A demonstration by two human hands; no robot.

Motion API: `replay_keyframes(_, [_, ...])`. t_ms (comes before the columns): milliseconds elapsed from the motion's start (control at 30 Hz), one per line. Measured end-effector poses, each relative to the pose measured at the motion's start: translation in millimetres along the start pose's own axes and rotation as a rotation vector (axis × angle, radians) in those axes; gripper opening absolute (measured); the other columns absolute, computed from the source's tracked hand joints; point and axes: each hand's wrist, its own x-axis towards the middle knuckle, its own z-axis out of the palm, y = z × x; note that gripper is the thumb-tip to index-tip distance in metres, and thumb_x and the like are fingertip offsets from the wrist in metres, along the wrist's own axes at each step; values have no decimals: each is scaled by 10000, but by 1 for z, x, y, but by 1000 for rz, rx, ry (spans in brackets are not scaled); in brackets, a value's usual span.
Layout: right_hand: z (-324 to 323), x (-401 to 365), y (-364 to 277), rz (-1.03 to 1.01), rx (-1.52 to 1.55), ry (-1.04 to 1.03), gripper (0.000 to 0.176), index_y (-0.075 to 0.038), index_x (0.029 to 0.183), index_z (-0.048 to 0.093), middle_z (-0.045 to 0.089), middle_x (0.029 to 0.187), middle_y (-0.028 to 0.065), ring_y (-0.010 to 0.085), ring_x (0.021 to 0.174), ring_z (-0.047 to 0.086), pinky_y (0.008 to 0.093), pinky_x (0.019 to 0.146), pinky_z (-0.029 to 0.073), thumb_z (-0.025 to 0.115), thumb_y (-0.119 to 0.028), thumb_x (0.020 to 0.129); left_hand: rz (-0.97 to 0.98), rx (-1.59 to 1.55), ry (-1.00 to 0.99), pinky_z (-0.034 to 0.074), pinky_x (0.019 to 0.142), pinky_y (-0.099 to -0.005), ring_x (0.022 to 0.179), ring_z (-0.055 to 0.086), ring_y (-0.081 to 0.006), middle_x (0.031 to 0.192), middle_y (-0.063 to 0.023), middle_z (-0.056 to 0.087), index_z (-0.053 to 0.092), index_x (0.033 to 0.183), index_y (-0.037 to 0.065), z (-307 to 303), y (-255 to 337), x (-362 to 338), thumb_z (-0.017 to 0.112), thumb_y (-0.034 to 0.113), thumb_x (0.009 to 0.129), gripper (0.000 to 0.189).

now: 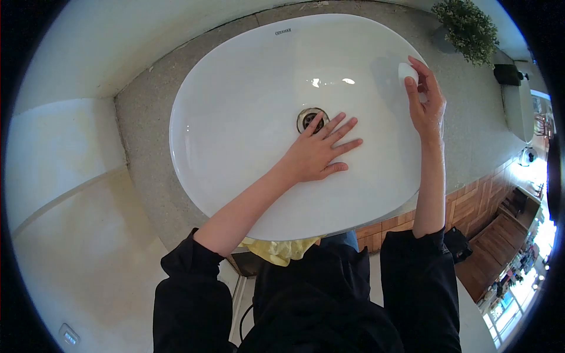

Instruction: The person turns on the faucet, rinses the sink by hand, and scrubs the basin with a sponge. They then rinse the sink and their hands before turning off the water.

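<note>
Inside the white oval sink, my left hand lies with fingers spread, holding nothing. Its fingertips reach over the edge of the round metal drain. By the sink's right rim, my right hand grips a small, white, rounded piece that looks like a bar of soap between thumb and fingers. The right wrist looks wet. Part of the soap is covered by the fingers.
A potted plant stands on the grey counter at the back right, with a black item beyond it. Crumpled yellow cloth hangs below the sink's front edge. A wall rises on the left.
</note>
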Motion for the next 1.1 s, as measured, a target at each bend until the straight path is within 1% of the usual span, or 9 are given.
replay_keyframes(200, [1,1,4,-1,32,-23,355,-126,1194,618,662,1015,45,110,768,561,248,659,473,668,-281,879,191,13,-110,146,1149,-505,1426,176,-266,1546,-81,184,326,1444,160,5,1,-3,348,426,975,539])
replay_keyframes(300, [1,2,5,-11,34,-28,358,-121,1198,613,662,1011,44,111,776,567,248,662,473,674,-265,876,271,-354,-136,179,1158,-435,1424,190,-248,1546,-102,173,314,1434,98,14,26,-1,345,406,980,550])
replay_keyframes(333, [2,2,5,-15,29,-25,357,-117,1197,613,662,1008,43,111,783,572,247,663,473,675,-261,876,336,-332,30,330,1091,-396,1324,391,-277,1462,-142,352,414,1372,87,12,34,0,408,372,967,496])
replay_keyframes(433, [1,0,1,39,24,-38,384,-111,1195,608,658,1020,46,120,824,586,252,678,472,706,-240,847,258,-401,-275,455,962,-400,1124,565,-287,1275,-137,547,524,1267,78,-16,34,8,486,341,943,419])
replay_keyframes(467, [-2,-1,-2,66,20,-42,400,-109,1195,606,656,1028,48,124,842,591,254,684,472,721,-231,832,218,-348,-187,510,851,-387,943,629,-269,1105,-111,632,581,1183,69,-26,30,8,553,295,916,352])
replay_keyframes(567, [-12,-11,-28,-26,-100,-133,506,-106,1213,587,643,1050,54,142,892,597,266,701,468,782,-184,753,22,-477,287,512,857,-352,971,630,-247,1121,-112,618,575,1187,80,-40,11,13,586,265,911,332])
replay_keyframes(667, [-5,-42,-70,-10,-61,-211,630,-106,1237,559,629,1060,62,190,935,604,308,759,491,817,-111,662,-615,-1721,512,516,847,-333,986,623,-205,1129,-100,607,569,1206,79,-52,15,28,627,228,901,345])
replay_keyframes(800, [21,-73,-89,9,28,-205,685,-105,1255,532,621,1080,89,258,998,606,364,829,506,819,-98,634,-493,-1708,150,513,845,-307,1038,586,-159,1143,-82,587,543,1250,52,-64,7,24,634,206,905,388])
replay_keyframes(1100, [1,-69,-89,10,-209,-54,604,-93,1245,548,588,1206,107,288,1111,552,389,931,459,796,-167,699,-716,-1543,331,502,827,-259,1012,598,-142,1134,-80,585,532,1232,-1,-58,-18,25,577,211,945,359])
